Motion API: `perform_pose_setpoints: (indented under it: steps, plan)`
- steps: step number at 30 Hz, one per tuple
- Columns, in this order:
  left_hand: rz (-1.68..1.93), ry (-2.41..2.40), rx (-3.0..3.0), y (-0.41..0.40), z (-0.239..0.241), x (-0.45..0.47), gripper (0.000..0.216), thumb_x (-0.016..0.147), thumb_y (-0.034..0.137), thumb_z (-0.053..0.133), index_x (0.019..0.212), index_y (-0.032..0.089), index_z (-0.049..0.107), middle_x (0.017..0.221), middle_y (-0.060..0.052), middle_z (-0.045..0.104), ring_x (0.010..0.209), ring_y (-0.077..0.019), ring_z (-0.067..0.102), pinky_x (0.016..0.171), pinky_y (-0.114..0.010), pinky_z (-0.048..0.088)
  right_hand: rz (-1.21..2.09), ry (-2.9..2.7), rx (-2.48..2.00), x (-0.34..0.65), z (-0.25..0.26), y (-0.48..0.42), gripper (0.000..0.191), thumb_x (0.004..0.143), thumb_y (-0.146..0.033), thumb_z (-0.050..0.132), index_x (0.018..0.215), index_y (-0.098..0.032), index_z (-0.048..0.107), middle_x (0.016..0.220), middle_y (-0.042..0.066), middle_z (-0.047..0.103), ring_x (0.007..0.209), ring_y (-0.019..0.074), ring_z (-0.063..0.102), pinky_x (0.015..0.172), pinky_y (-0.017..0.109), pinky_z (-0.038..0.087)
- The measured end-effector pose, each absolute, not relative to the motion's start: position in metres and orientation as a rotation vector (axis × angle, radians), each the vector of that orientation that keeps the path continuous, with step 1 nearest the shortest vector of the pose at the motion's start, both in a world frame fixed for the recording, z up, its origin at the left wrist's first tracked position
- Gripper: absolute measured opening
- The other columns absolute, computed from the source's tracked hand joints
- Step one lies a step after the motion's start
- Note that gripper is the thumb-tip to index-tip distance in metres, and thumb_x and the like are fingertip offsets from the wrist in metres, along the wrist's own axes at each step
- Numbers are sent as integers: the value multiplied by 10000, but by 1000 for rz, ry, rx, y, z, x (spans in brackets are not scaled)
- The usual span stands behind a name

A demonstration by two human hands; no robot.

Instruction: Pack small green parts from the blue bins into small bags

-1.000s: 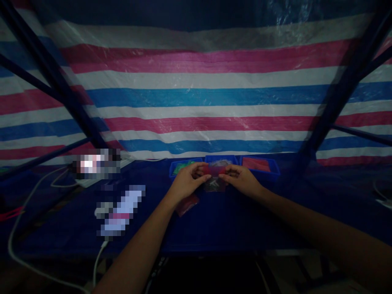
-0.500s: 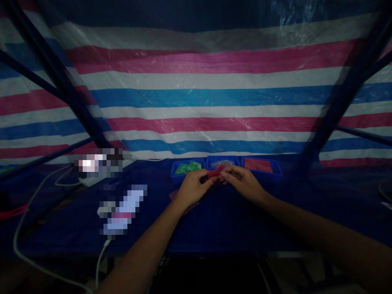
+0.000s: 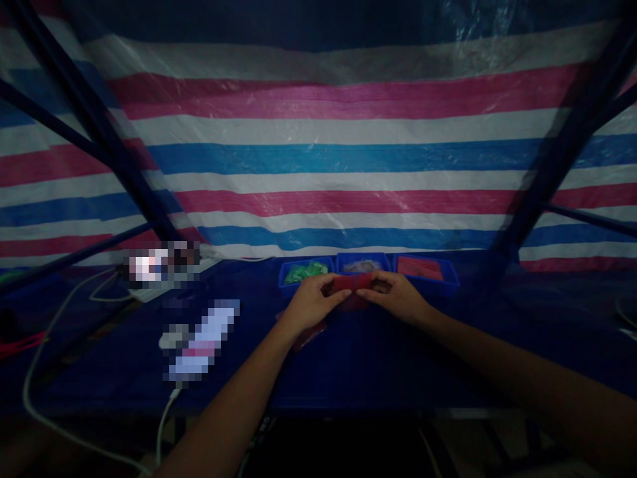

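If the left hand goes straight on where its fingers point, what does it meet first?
Probably the right hand, beyond the red piece both hands hold; the left hand points right toward it. Depth is unclear.

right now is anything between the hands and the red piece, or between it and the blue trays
Nothing visible. The left hand and right hand grip the red piece by its ends; the blue trays sit just behind it, nothing between.

Bare arms, dim light

Both the left hand (image 3: 311, 302) and right hand (image 3: 398, 299) are bare, forearms uncovered right back to the bottom edge. Honestly too dark to make out anything finer on the wrists or fingers.
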State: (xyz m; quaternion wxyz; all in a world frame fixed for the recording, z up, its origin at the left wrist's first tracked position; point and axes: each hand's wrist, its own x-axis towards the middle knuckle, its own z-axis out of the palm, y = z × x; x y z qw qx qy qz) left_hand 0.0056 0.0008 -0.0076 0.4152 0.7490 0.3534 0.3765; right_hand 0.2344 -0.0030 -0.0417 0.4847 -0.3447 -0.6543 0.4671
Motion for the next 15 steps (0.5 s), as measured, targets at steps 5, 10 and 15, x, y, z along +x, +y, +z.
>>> perform_pose_setpoints:
  steps: [5,10,15]
  plan:
    - [995,842,1854,4,-13,7,431,898,292,724,1314,216,642,1125,-104,757,985,-244,737,898,-420,583,1202,-1572,-855,236,-42,0,300,771,-384,839,1007,-219,758,1059,44,793,990,235,749,990,423,560]
    - [1154,903,2081,5,-11,5,531,959,176,591,1474,266,495,1271,-111,673,1031,-223,710,919,-428,589,1211,-1399,-843,235,-38,1,327,715,-360,889,950,-227,703,987,28,789,918,205,750,919,374,577]
    - [1168,900,2590,-1,0,-2,747,876,-26,541,1532,316,437,1578,-103,410,1397,-270,491,1157,-515,447,1277,-1251,-784,235,-31,-3,384,728,-340,902,1013,-230,669,1016,39,784,912,194,741,900,356,577]
